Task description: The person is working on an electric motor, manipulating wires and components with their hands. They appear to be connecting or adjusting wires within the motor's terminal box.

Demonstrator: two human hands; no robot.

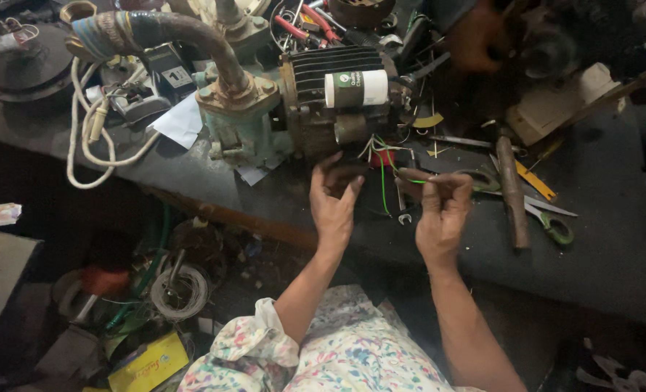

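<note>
step in hand: lead preparation. the right hand (443, 210), centre frame, pinches the thin green insulated wire (383, 181) running from the rusty ribbed electric pump motor (330, 101) above centre. the left hand (334, 199) is open beside it, holding nothing. next move likely calls for steady tension on the wire.

Left hand (334, 196) raised, fingers loosely spread, palm toward the right hand (443, 207), whose fingertips pinch together.
</note>
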